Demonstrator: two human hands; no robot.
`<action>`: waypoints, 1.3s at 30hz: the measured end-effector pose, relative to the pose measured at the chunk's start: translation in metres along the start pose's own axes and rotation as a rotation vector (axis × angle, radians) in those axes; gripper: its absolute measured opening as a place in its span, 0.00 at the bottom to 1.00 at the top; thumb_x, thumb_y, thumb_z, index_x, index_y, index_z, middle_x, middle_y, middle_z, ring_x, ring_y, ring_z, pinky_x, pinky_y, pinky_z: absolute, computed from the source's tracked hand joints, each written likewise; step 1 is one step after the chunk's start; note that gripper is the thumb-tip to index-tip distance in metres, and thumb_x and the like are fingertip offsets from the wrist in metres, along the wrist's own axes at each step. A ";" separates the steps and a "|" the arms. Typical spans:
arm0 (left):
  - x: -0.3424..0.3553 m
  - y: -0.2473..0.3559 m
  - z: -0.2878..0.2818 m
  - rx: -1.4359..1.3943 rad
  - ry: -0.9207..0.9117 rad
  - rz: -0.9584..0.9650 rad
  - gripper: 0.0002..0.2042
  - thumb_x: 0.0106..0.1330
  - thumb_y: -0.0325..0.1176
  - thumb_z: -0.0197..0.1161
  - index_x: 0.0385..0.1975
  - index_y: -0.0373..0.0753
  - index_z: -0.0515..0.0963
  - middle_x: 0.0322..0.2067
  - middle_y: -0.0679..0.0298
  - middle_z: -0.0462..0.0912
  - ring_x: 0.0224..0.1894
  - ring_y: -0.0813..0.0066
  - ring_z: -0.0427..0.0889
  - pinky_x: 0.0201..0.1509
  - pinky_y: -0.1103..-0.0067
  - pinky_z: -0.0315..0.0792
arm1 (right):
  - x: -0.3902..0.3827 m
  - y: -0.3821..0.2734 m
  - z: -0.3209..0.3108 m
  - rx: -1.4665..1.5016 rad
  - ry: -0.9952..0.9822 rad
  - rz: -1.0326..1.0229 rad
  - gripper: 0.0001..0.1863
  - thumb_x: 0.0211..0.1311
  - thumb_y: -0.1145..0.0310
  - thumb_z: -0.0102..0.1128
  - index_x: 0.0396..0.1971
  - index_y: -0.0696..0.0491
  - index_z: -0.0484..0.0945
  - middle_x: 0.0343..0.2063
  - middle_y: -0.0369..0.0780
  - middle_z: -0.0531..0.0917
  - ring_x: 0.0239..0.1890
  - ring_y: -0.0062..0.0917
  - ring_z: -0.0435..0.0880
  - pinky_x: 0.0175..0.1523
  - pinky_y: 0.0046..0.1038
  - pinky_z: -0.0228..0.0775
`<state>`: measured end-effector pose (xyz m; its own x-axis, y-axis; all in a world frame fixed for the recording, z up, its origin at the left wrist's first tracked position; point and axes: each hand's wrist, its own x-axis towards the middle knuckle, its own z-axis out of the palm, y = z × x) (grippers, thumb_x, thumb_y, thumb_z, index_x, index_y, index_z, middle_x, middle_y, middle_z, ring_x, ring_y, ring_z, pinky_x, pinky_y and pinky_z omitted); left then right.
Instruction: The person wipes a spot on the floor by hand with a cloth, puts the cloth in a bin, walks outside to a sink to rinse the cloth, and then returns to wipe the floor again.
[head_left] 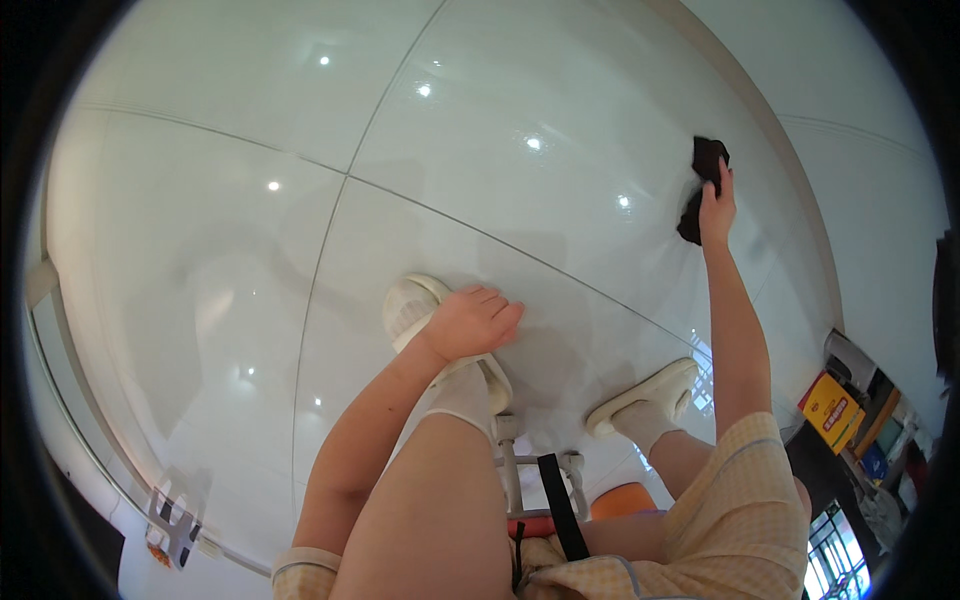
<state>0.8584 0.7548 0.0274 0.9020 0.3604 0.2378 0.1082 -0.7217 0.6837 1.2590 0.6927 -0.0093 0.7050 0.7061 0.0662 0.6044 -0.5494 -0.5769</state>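
Observation:
My right hand [718, 208] reaches out to the far right, its fingers closed on a dark brown cloth [710, 153]. The cloth is bunched, with one part beyond my fingers and another to their left, on the glossy white tile floor [540, 200]. Wet-looking streaks and light reflections show near it. My left hand [477, 322] is curled into a loose fist near my left knee, above a cream slipper [408, 305]; nothing shows in it.
A beige baseboard [800, 180] curves along the right, below a white wall. At the lower right stands a yellow and red box [832, 412] among other items. A grey frame [508, 470] with wheels is between my legs. A white power strip [175, 525] is at the lower left.

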 end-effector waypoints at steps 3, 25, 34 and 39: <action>0.009 -0.001 0.004 -0.002 -0.008 0.023 0.07 0.44 0.26 0.60 0.24 0.40 0.72 0.15 0.67 0.69 0.20 0.71 0.71 0.25 0.79 0.67 | 0.006 0.022 0.028 -0.254 0.177 -0.089 0.29 0.50 0.70 0.45 0.57 0.55 0.58 0.56 0.44 0.63 0.59 0.40 0.59 0.62 0.33 0.51; 0.025 -0.022 0.048 0.162 0.001 -0.007 0.06 0.47 0.23 0.58 0.25 0.37 0.73 0.13 0.65 0.68 0.16 0.68 0.69 0.20 0.76 0.63 | -0.165 0.105 -0.054 0.115 0.630 0.447 0.24 0.50 0.81 0.42 0.51 0.58 0.66 0.50 0.44 0.71 0.53 0.31 0.69 0.58 0.28 0.57; 0.026 -0.025 0.053 0.175 -0.006 -0.040 0.06 0.47 0.23 0.58 0.25 0.38 0.73 0.14 0.64 0.70 0.17 0.68 0.70 0.20 0.75 0.64 | -0.193 0.230 -0.082 -0.339 0.434 0.630 0.29 0.46 0.72 0.45 0.52 0.68 0.58 0.54 0.56 0.61 0.57 0.49 0.56 0.62 0.38 0.47; 0.027 -0.022 0.053 0.171 -0.031 -0.036 0.05 0.47 0.23 0.58 0.25 0.38 0.73 0.14 0.64 0.70 0.17 0.67 0.70 0.20 0.75 0.64 | -0.155 0.120 0.004 -0.295 0.308 0.245 0.32 0.49 0.70 0.48 0.56 0.63 0.54 0.55 0.55 0.60 0.58 0.48 0.56 0.63 0.41 0.43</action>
<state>0.9027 0.7489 -0.0175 0.9083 0.3715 0.1925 0.2076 -0.7996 0.5635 1.2209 0.5191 -0.0927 0.8896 0.3997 0.2210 0.4550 -0.8172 -0.3537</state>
